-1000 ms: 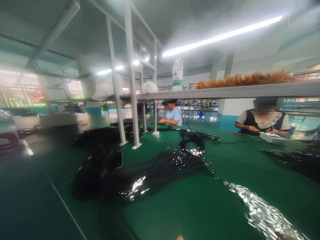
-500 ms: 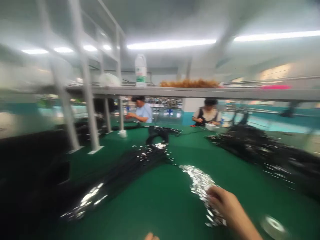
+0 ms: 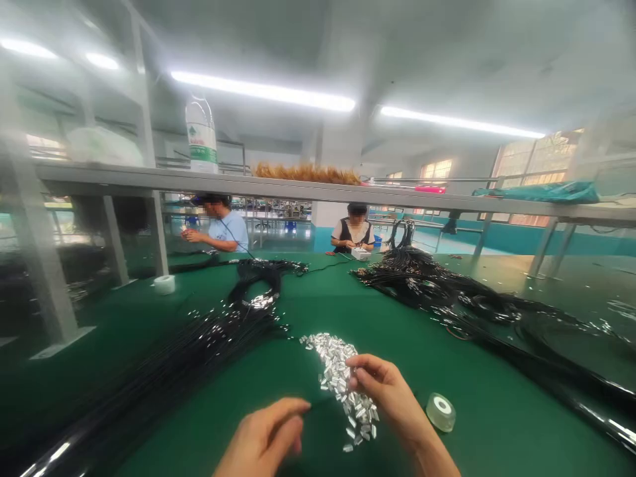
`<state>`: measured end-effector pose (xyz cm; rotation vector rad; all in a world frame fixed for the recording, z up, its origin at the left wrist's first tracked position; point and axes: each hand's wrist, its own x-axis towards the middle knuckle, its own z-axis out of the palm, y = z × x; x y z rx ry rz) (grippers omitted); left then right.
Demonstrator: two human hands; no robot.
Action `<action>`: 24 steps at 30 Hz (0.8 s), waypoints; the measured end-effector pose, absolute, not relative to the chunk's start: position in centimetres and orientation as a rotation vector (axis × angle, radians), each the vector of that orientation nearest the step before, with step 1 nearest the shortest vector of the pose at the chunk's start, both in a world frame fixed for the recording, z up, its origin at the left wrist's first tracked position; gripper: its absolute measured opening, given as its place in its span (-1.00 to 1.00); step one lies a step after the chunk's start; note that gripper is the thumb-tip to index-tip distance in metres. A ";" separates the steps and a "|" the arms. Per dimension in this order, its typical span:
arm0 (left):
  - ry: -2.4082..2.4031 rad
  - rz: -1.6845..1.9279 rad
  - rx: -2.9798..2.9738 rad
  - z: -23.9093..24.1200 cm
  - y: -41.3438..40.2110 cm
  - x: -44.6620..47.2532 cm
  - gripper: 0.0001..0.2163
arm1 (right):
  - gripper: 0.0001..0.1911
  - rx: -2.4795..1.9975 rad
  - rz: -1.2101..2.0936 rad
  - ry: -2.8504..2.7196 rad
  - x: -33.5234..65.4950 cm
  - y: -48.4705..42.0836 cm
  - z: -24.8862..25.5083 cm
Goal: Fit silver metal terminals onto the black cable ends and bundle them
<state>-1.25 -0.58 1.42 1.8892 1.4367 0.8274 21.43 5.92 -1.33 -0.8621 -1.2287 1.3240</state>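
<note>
A loose heap of small shiny metal pieces (image 3: 335, 361) lies on the green tabletop in front of me. My right hand (image 3: 385, 387) is over the heap's right side, thumb and index finger brought close together. Whether a piece is between those fingertips is hard to tell against the heap. My left hand (image 3: 271, 434) is left of the heap's lower end, fingers curled towards the thumb. A thin dark streak shows by its fingertip, too blurred to name. To the right of my right hand stands a clear roll of tape (image 3: 441, 412).
Bundles of black cables with metal ends lie to the left (image 3: 163, 371) and right (image 3: 422, 285). A raised shelf (image 3: 298, 189) crosses ahead, bearing a bottle (image 3: 201, 136). A white roll (image 3: 163, 285) stands by a post. Two people sit beyond the table.
The view has swung to the right and sharpened. My left hand has risen from the bottom edge into view beside the heap. My right hand stays at the metal pieces.
</note>
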 end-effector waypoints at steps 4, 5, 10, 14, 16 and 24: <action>1.366 0.918 1.831 2.0 2.0 1.6 -0.70 | -0.67 -0.779 1.361 -1.181 21.1 6.0 -1.2; 1.360 0.924 1.818 1.7 2.3 1.9 -0.70 | -0.69 -0.764 1.365 -1.164 21.0 6.0 -1.1; 1.407 0.951 1.816 0.2 2.3 2.1 -0.69 | -0.77 -0.761 1.366 -1.157 20.3 5.8 -0.8; 1.397 0.968 1.801 0.0 2.0 2.1 -0.68 | -0.79 -0.748 1.382 -1.225 19.6 5.6 -0.9; 1.414 0.977 1.810 0.0 2.0 2.0 -0.68 | -0.79 -0.760 1.368 -1.246 19.5 5.6 -1.0; 1.472 1.018 1.861 -0.7 1.9 1.8 -0.72 | -0.91 -0.922 1.111 -1.476 19.7 5.6 -1.2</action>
